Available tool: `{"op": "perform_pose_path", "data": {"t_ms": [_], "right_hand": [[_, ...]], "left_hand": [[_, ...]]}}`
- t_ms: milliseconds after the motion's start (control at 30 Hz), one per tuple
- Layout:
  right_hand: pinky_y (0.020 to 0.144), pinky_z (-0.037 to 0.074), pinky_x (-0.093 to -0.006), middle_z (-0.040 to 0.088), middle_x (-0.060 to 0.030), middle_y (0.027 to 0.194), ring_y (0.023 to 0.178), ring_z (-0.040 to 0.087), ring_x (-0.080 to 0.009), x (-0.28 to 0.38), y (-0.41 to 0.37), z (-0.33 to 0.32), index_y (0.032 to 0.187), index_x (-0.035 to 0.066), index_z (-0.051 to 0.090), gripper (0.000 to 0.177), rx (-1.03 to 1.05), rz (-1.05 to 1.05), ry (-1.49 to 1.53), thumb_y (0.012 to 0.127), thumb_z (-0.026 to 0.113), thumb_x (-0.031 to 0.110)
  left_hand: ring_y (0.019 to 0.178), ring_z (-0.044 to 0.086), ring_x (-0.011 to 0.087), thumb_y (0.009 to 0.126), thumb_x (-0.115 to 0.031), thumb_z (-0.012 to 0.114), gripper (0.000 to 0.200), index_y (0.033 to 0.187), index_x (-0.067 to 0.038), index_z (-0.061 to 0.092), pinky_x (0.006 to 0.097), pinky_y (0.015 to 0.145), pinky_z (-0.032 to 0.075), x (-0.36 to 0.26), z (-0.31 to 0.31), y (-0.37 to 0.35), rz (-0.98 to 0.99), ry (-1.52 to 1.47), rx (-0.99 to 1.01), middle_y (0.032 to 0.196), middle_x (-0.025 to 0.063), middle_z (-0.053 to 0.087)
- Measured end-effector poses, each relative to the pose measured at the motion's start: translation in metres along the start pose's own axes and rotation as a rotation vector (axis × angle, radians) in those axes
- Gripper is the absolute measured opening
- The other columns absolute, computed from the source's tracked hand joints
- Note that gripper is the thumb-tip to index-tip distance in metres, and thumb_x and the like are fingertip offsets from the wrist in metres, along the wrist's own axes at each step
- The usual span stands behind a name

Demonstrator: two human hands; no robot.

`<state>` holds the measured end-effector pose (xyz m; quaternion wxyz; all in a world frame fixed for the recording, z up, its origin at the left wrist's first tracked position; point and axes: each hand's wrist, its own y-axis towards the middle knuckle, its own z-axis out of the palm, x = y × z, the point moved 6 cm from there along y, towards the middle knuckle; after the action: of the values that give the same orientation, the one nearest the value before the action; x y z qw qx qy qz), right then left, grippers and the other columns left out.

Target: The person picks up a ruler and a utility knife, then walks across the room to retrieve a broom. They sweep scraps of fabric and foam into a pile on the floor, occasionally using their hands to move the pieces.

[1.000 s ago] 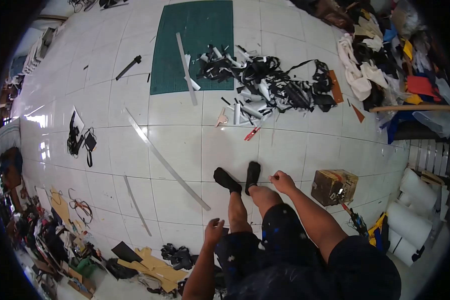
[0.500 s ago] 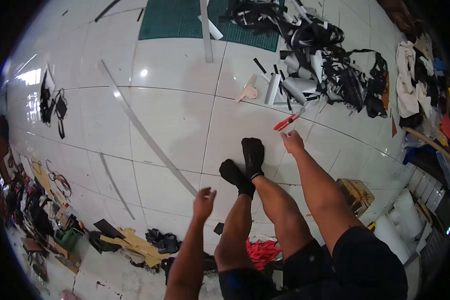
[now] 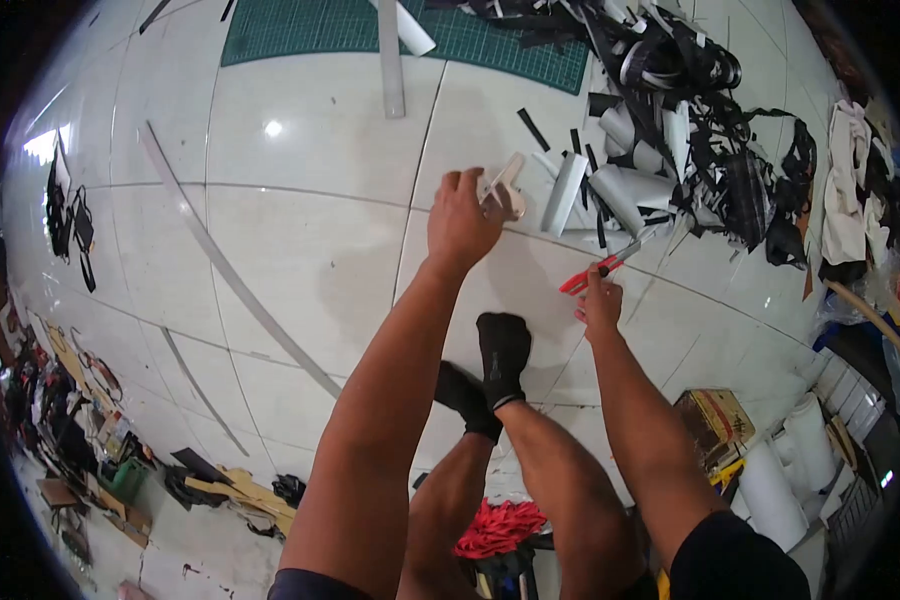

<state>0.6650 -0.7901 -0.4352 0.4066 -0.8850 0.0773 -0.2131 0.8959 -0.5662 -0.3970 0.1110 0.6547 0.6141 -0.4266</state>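
Observation:
My left hand (image 3: pixel 464 222) is over the white tiled floor, its fingers apart and curled at the near edge of a small beige keyhole-shaped flat piece (image 3: pixel 516 203). Its fingers partly cover that piece, and whether they touch it is hard to make out. Closed on a red utility knife (image 3: pixel 577 283), my right hand (image 3: pixel 600 304) is low over the floor. The knife's blade points up and right, toward a heap of black and silver scraps (image 3: pixel 660 140). A grey folded strip (image 3: pixel 565 194) lies between the beige piece and the heap.
A green cutting mat (image 3: pixel 510 62) lies ahead with a metal strip (image 3: pixel 391 75) across its edge. One long grey strip (image 3: pixel 232 274) runs diagonally at left. My feet in black socks (image 3: pixel 504 350) are in front of me. A cardboard box (image 3: pixel 715 428) stands at right.
My left hand has moved forward and right from beside the long strip to the beige piece. My right hand has come onto the utility knife. The view has shifted slightly.

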Motion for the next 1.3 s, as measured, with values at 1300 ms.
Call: {"op": "perform_pose_path", "data": {"t_ms": [1300], "right_hand": [[0.068, 0.043, -0.0385, 0.054, -0.0184, 0.081, 0.074, 0.055, -0.0325, 0.132, -0.051, 0.147, 0.089, -0.003, 0.048, 0.041, 0.165, -0.918, -0.539, 0.083, 0.056, 0.037]], "left_hand": [[0.078, 0.058, 0.0359, 0.069, -0.019, 0.061, 0.037, 0.097, -0.001, 0.047, 0.0424, 0.068, 0.046, 0.264, -0.1, -0.358, -1.055, 0.001, -0.379, 0.084, 0.0187, 0.06]]}}
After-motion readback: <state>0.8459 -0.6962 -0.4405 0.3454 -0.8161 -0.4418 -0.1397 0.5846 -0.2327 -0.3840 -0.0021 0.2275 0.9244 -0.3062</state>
